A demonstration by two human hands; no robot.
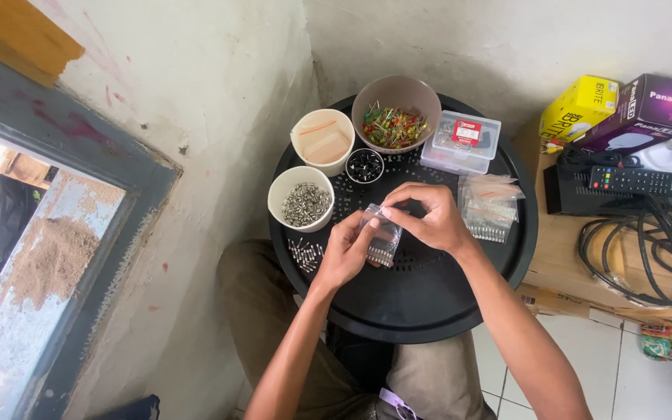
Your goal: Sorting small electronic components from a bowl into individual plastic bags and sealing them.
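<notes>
Both my hands hold one small clear plastic bag (383, 239) with small metal parts inside, over the round black tray (429, 303). My left hand (346, 251) grips its left side. Fingers of my right hand (427, 215) pinch its top edge. A little heap of loose silver metal parts (304, 253) lies on the tray just left of my left hand. A white cup (300, 198) full of the same silver parts stands beyond that heap.
On the tray's far side stand a white cup with clear bags (323, 141), a small black cup of dark parts (365, 166), a brown bowl of red, green and yellow parts (395, 115), a clear lidded box (461, 141) and filled bags (491, 206). Boxes, a remote (633, 181) and cables (663, 249) lie right.
</notes>
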